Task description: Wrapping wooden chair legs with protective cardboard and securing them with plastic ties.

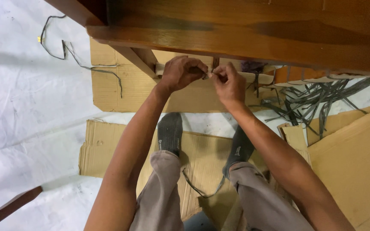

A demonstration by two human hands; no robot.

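Note:
Both of my hands meet just under the edge of a brown wooden frame (236, 40). My left hand (180, 72) pinches a thin dark strip against a pale wooden rail (262, 78) of the frame. My right hand (228, 83) grips the same strip from the other side, fingers closed. The strip itself is mostly hidden by my fingers. My legs in grey trousers and dark socks (170, 132) stretch out below on cardboard.
Flattened cardboard sheets (347, 158) lie on a white floor covering (26, 115). A bundle of loose dark strips (317, 100) hangs and spreads at the right. A single dark strip (71, 55) trails at the upper left. A wooden piece (7, 208) shows at the lower left.

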